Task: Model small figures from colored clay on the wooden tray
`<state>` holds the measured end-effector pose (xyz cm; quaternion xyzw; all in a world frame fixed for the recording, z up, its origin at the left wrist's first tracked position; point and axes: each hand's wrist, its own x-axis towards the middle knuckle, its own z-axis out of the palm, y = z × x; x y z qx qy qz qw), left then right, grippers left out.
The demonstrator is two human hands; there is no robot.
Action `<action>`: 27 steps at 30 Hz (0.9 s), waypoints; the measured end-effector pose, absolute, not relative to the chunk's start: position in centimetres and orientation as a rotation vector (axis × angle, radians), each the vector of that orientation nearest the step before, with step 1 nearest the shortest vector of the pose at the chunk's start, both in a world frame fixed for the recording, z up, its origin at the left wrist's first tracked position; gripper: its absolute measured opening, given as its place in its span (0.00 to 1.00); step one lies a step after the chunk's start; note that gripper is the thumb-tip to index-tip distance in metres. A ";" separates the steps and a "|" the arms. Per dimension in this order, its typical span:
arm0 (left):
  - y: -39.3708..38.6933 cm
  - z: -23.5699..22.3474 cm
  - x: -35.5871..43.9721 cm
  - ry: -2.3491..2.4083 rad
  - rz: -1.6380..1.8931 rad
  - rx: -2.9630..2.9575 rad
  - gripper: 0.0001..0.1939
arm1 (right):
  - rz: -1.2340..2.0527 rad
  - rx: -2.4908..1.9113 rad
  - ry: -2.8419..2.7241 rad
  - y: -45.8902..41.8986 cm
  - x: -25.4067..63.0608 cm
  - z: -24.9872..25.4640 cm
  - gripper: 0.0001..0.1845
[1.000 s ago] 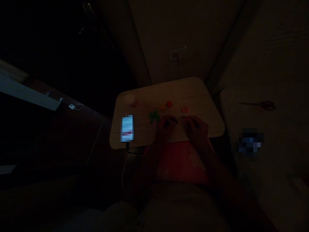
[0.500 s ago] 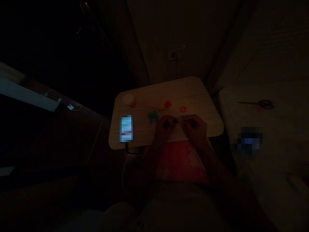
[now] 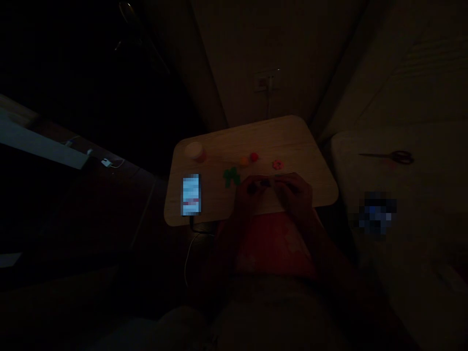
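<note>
Dim light makes details hard to see. My left hand point(image 3: 250, 193) and my right hand point(image 3: 296, 191) meet over the near edge of a small wooden table point(image 3: 310, 146). The fingers of both are curled, with the fingertips together around something small and dark that I cannot make out. Left of my left hand lies a green piece with several lobes point(image 3: 231, 176). Beyond the hands are a small red ball point(image 3: 254, 157), a yellow-orange lump point(image 3: 243, 160) and a pink ring-like piece point(image 3: 277, 165).
A lit phone point(image 3: 190, 195) with a cable lies at the table's left, below a pale round tub point(image 3: 195, 151). On the light surface to the right are scissors point(image 3: 393, 156) and a blurred dark object point(image 3: 376, 214). A wall socket point(image 3: 266, 81) is behind the table.
My two hands have come together, closing the small gap between their fingertips. The pieces on the table stay where they were.
</note>
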<state>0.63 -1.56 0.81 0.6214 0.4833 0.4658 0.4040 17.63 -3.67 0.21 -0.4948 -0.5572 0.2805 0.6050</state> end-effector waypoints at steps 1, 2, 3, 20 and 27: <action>-1.6 0.7 0.7 1.217 1.178 1.566 0.11 | 0.663 -1.150 -1.284 -3.7 17.6 0.2 0.05; -1.6 0.6 0.7 1.205 1.183 1.566 0.10 | 0.695 -1.162 -1.270 -3.7 17.6 0.1 0.06; -1.6 0.6 0.7 1.187 1.188 1.567 0.10 | 0.727 -1.178 -1.245 -3.7 17.6 -0.1 0.07; -1.5 0.6 0.6 1.228 1.252 1.697 0.09 | 0.791 -1.192 -1.176 -3.7 17.5 -0.6 0.07; -1.5 0.1 0.8 1.179 1.209 1.677 0.09 | 0.729 -1.156 -1.264 -3.7 17.7 -0.1 0.05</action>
